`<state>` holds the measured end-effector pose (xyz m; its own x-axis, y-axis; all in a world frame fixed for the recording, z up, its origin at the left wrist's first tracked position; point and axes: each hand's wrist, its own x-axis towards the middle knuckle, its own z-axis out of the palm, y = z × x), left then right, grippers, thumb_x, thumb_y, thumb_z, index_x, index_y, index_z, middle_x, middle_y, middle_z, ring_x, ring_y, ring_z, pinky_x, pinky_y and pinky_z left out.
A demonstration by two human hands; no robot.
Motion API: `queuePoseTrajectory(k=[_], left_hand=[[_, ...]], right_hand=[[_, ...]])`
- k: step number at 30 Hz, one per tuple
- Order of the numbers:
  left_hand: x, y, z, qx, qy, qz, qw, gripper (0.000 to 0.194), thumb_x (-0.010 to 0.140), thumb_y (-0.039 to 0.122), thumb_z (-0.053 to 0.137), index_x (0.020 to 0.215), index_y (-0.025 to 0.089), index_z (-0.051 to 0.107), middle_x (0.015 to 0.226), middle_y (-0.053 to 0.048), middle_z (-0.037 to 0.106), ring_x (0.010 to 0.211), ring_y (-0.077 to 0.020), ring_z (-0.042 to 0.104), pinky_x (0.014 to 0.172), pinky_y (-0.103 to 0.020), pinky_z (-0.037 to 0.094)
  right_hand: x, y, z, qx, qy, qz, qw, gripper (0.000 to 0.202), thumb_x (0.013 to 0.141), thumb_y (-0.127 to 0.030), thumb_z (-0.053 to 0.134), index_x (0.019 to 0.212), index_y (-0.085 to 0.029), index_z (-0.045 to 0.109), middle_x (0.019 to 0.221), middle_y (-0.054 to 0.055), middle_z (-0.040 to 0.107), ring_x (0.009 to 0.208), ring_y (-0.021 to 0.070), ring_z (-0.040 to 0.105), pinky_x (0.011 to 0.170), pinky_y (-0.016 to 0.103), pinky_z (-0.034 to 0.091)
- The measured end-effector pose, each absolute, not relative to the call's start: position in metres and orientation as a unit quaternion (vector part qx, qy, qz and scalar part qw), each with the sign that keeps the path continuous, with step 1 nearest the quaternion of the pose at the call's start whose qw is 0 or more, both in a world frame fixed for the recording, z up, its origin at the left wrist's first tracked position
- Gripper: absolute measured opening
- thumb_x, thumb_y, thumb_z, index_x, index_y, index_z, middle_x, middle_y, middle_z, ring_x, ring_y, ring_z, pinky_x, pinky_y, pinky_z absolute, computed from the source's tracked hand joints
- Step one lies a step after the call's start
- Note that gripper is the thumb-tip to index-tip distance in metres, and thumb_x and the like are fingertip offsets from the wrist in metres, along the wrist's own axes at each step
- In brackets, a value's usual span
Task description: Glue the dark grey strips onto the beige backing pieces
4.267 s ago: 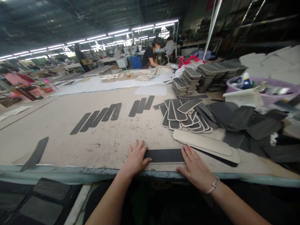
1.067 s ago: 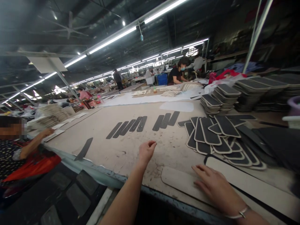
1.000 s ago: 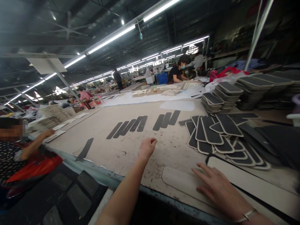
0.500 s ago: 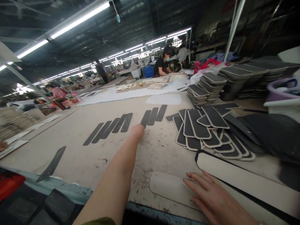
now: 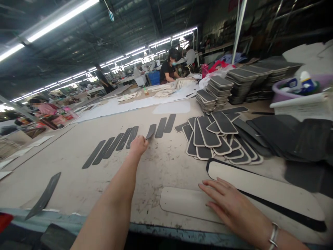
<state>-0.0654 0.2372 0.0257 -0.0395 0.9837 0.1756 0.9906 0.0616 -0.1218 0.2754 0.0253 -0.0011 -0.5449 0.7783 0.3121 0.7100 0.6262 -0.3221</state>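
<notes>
My left hand [image 5: 139, 143] reaches out over the table and pinches the near end of a short dark strip [image 5: 151, 131], which is tilted up off the surface. To its right lie two similar strips [image 5: 165, 125], and several more dark strips [image 5: 111, 146] form a slanted row to its left. My right hand [image 5: 229, 201], with a bracelet at the wrist, lies with fingers stretched out on a long pale panel [image 5: 182, 201] with rounded corners. Just beyond that hand is another long pale panel [image 5: 260, 184] on top of a dark one.
A loose heap of dark pieces with pale edges [image 5: 208, 132] spreads at the right, with neat stacks [image 5: 218, 90] behind it. Dark sheets [image 5: 286, 135] and a purple basin [image 5: 278, 90] stand further right. One dark strip [image 5: 45, 194] lies near the front edge. A masked co-worker [image 5: 168, 71] works beyond.
My left hand has lifted the near end of the dark strip from the table. The view has shifted a little to the right. My right hand stays on the pale panel.
</notes>
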Motion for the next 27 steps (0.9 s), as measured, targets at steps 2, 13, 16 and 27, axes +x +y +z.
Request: queuePoseTrajectory(k=[2, 13, 16, 27], left_hand=[[-0.072, 0.215, 0.044, -0.677, -0.721, -0.084, 0.12, 0.021, 0.078, 0.025, 0.041, 0.084, 0.015, 0.058, 0.092, -0.01, 0.057, 0.086, -0.0209, 0.055, 0.073, -0.028, 0.041], [-0.043, 0.034, 0.125, -0.571, -0.46, -0.522, -0.435, 0.007, 0.063, 0.024, 0.058, 0.064, 0.017, 0.058, 0.07, -0.003, 0.048, 0.062, -0.0147, 0.045, 0.053, -0.025, 0.036], [-0.028, 0.018, 0.117, -0.524, -0.442, -0.523, -0.506, 0.009, 0.061, 0.025, 0.061, 0.062, 0.016, 0.058, 0.07, -0.004, 0.047, 0.062, -0.0151, 0.045, 0.051, -0.025, 0.038], [-0.028, 0.025, 0.045, -0.323, -0.444, -0.513, -0.66, 0.014, 0.058, 0.021, 0.06, 0.069, 0.014, 0.061, 0.058, 0.001, 0.048, 0.048, -0.0071, 0.041, 0.042, -0.017, 0.034]], right_hand=[[0.277, 0.027, 0.0, -0.444, -0.854, 0.096, 0.254, 0.041, 0.083, -0.023, 0.049, 0.124, -0.024, 0.048, 0.12, 0.006, 0.054, 0.11, 0.0202, 0.05, 0.094, 0.038, 0.045], [0.272, 0.04, 0.01, -0.511, -0.599, 0.433, 0.438, 0.044, 0.081, -0.041, 0.05, 0.117, -0.018, 0.054, 0.113, 0.009, 0.058, 0.094, 0.0177, 0.058, 0.085, 0.033, 0.049], [0.275, 0.042, 0.012, -0.494, -0.536, 0.522, 0.443, 0.045, 0.079, -0.046, 0.049, 0.113, -0.017, 0.056, 0.108, 0.008, 0.059, 0.088, 0.0169, 0.059, 0.078, 0.032, 0.051], [0.323, 0.034, 0.031, -0.561, -0.572, 0.522, 0.292, 0.034, 0.072, -0.046, 0.055, 0.082, -0.016, 0.067, 0.056, -0.001, 0.054, 0.052, 0.0104, 0.05, 0.054, 0.022, 0.045]])
